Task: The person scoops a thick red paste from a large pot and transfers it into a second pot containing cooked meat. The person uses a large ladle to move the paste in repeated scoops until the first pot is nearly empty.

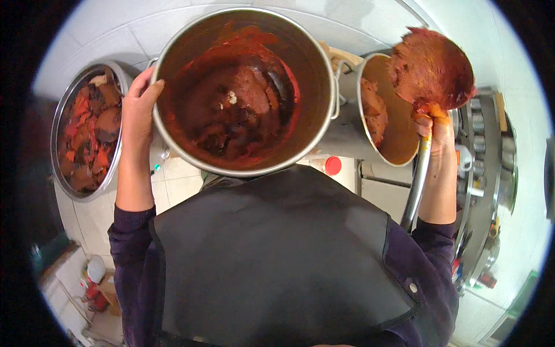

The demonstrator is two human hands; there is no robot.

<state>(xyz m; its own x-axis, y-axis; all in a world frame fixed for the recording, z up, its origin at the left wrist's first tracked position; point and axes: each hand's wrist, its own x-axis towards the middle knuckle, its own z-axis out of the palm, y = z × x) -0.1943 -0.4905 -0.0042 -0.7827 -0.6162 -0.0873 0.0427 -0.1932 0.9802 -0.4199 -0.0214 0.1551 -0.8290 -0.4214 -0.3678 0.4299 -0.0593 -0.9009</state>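
Note:
A large metal stockpot (pixel 318 130) stands before me, its inside coated with dark red-brown paste. My left hand (pixel 141 97) grips the pot's left rim by the side handle. Raised on the right, my right hand (pixel 433 123) is closed round the metal handle of a big ladle (pixel 418 178), near its bowl. A heap of reddish-brown paste (pixel 433 69) fills and covers that bowl. Below and left of the ladle, a second metal pot (pixel 390 130) holds a lump of similar paste (pixel 372 112) against its left wall.
At the left is an oval-looking metal basin (pixel 63 173) with chunks of red and brown food (pixel 91 134). A red lid (pixel 333 165) shows below the big pot. Metal shelving (pixel 483 173) with containers stands at the right. Red and white items (pixel 95 295) lie lower left.

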